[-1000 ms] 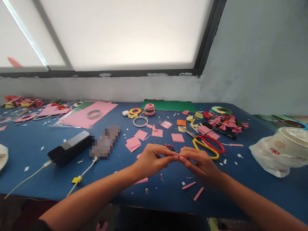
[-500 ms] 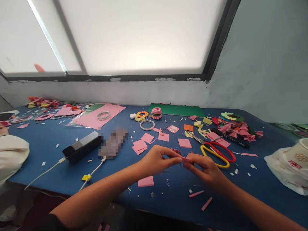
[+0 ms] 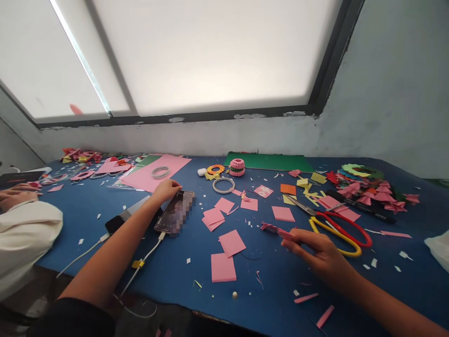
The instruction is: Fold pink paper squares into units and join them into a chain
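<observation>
My left hand is at the upper left corner of a phone lying on the table. Its fingers are bent together by the phone's far edge; whether they grip it is hidden. Between the thumb and fingers of my right hand, a small folded pink paper piece is pinched above the table. A darker pink folded strip shows just past its tip. Right of that hand lie red-and-yellow-handled scissors, blades open. Pink paper squares are scattered between my hands.
A black power bank and white cable lie near my left forearm. Farther back are pink sheets, tape rolls and a green sheet. Folded paper pieces and a black marker sit right. Another person's hand is left.
My left hand has let go of the pink paper and moved left to the phone. My right hand still holds the folded piece. The view has turned slightly left.
</observation>
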Action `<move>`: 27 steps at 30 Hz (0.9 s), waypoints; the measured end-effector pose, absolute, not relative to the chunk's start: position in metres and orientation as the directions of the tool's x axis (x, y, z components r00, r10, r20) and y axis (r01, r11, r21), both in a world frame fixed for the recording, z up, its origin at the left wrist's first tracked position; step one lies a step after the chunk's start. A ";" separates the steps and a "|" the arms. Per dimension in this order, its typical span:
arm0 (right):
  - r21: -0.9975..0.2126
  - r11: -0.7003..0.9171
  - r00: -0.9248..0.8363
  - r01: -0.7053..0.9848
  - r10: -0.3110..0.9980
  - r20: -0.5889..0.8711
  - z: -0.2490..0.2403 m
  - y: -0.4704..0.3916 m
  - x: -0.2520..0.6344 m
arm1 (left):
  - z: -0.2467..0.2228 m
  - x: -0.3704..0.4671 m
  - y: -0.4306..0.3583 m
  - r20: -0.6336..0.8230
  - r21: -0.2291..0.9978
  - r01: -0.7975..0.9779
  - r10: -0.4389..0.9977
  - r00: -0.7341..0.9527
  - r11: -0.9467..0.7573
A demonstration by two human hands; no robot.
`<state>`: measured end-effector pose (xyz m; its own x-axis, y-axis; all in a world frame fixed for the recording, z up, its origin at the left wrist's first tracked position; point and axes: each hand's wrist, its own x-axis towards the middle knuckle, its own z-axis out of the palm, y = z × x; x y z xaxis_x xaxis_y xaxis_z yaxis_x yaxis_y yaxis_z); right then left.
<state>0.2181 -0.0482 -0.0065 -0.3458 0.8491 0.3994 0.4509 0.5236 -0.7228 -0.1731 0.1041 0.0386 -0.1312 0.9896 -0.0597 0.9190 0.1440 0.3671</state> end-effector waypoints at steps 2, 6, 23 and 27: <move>-0.725 0.530 -0.342 0.441 0.846 0.410 -0.006 -0.049 0.220 | 0.038 -0.174 0.104 -0.105 0.374 0.916 0.988 -0.112 0.144; -0.722 0.533 -0.336 0.441 0.844 0.418 -0.004 -0.050 0.222 | 0.045 -0.179 0.097 -0.157 0.429 0.896 0.986 -0.056 0.119; -0.645 0.616 -0.347 0.452 0.788 0.508 0.000 -0.052 0.224 | 0.048 -0.178 0.082 -0.095 0.570 0.821 0.995 0.039 0.022; -0.635 0.629 -0.373 0.449 0.777 0.506 0.000 -0.052 0.225 | 0.048 -0.176 0.081 -0.080 0.524 0.852 0.997 0.025 0.021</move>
<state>0.2253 -0.0521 -0.0005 -0.3731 0.7774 0.5064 0.4492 0.6289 -0.6346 -0.1756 0.0813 0.0476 0.0250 0.9965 -0.0797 0.8516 0.0205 0.5239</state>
